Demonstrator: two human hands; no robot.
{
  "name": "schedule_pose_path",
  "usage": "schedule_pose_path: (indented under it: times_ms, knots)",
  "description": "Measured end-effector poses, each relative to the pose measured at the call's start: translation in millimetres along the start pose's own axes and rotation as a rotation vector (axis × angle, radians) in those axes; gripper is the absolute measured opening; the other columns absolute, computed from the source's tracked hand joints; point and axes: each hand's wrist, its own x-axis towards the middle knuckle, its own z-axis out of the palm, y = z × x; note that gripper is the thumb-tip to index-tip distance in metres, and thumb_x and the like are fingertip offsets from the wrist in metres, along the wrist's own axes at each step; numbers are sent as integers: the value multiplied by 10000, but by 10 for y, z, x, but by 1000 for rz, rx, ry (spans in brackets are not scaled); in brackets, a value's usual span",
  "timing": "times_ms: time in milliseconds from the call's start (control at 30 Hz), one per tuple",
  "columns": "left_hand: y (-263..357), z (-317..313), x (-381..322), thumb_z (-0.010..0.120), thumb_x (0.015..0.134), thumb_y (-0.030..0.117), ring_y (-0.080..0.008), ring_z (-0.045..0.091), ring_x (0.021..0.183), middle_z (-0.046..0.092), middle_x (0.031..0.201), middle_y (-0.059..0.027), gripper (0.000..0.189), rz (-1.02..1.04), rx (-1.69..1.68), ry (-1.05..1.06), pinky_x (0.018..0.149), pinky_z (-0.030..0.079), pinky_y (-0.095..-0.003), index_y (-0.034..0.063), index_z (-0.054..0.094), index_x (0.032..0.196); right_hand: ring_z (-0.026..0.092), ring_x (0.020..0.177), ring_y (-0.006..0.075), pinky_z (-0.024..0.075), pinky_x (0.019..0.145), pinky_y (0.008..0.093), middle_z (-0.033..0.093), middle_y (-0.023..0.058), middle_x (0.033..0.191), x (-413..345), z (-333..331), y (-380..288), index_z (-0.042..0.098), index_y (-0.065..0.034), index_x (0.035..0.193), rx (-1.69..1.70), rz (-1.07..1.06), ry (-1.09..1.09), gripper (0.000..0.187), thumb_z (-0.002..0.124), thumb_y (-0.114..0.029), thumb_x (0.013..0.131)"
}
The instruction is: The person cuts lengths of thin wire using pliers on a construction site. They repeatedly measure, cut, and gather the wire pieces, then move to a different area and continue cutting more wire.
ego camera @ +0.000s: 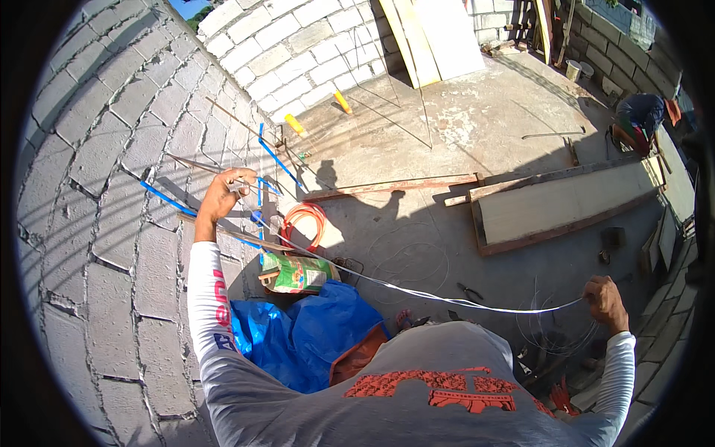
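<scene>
A bundle of thin pale wires (424,293) stretches between my two hands, sagging slightly in front of my chest. My left hand (222,194), raised near the concrete block wall at the left, grips one end between curled fingers. At the right, my right hand (606,304) is closed around the other end. Loose loops of thin wire (550,346) hang below that fist. More faint coils of wire (410,254) show over the floor in the middle. A pair of pliers (470,291) lies on the concrete beneath the stretched bundle.
Left of centre are a coil of orange hose (303,226), a green printed sack (299,274) and a blue tarp (313,324). Blue pipes (279,162) stand by the block wall (117,223). A wooden-framed panel (564,207) lies rightward; a person (639,120) bends beyond it.
</scene>
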Motion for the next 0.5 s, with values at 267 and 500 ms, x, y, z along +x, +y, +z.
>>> schedule_pose_path:
  times_ms: [267,500]
  knots:
    - [438,8,427,617,754,5,-335,595,989,648,1033,-123,533,-171,531,457,810,489,-456,169,542,1255,437,574,198,373,551,329,465,82,666,212,145,568,418,-42,755,228,464,452,186,561,76,756]
    - [362,-311,302,675,828,128,-296,648,832,676,1024,-124,551,-98,504,847,773,511,-404,202,490,1342,425,537,81,352,518,228,488,-14,657,-77,1322,290,498,-113,765,1471,563,470,227,581,97,748]
